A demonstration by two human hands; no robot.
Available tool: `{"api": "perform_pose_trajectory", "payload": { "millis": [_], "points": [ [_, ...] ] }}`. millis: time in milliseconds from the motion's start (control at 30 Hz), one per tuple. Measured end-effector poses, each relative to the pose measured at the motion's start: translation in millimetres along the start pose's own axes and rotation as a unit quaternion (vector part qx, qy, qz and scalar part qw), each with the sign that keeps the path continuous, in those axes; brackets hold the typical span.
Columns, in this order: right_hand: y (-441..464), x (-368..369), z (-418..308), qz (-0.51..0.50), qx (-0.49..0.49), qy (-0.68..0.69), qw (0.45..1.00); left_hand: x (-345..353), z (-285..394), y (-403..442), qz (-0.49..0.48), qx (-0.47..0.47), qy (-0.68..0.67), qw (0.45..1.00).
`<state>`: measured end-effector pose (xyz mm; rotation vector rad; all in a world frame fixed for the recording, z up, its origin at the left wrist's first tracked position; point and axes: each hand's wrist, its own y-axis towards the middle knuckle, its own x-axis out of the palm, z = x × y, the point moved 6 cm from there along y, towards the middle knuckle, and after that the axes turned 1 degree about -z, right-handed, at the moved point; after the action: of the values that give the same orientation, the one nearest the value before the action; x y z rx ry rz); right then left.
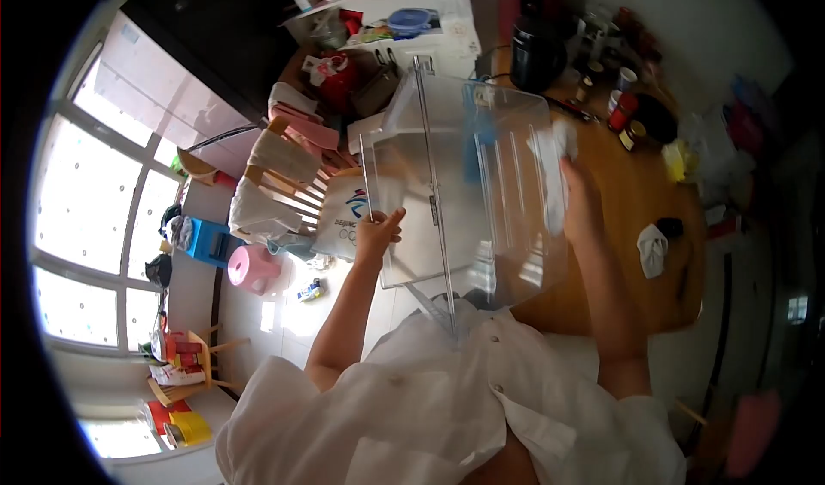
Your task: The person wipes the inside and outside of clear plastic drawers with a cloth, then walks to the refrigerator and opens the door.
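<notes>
A large clear plastic drawer-like bin (507, 201) with ribbed lines and a metallic-looking strip is held up in front of my body. My left hand (378, 231) grips its left edge, fingers wrapped round it. On the other side, my right hand (580, 197) is closed on a white cloth (553, 176), which lies against the bin's right side. Through the clear plastic, part of the wooden table (636, 287) and something blue show.
A second white cloth (652, 250) lies on the table at the right. Behind are a black kettle (534, 55), cups and a red-capped jar (623, 109). Wooden chairs (284, 176), a pink stool (253, 268) and a blue crate (209, 240) stand at the left.
</notes>
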<state>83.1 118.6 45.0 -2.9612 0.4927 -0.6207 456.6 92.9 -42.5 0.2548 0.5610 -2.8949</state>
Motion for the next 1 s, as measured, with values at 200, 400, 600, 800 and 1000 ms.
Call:
{"api": "perform_pose_trajectory", "payload": {
  "millis": [200,400,600,800,1000],
  "points": [
    [47.8,63.8,-71.7,-0.003,-0.323,-0.323,0.89,12.6,6.7,4.2,0.004,0.009,-0.003,1.0],
    [-22.2,121.0,-60.5,-0.145,-0.422,-0.29,0.846,4.2,-2.3,11.8,0.039,-0.022,-0.063,0.997],
    [-90.5,48.4,21.8,-0.152,-0.253,-0.184,0.938,-15.5,11.0,18.4,0.085,0.032,-0.072,0.993],
    [-86.6,-37.4,124.7,-0.006,0.044,0.238,0.97,-7.6,64.4,4.7,0.092,0.226,0.084,0.966],
    [-73.4,-63.0,114.8,0.027,0.024,0.21,0.977,36.6,110.5,-45.8,0.066,0.248,0.248,0.934]
  ]
}}
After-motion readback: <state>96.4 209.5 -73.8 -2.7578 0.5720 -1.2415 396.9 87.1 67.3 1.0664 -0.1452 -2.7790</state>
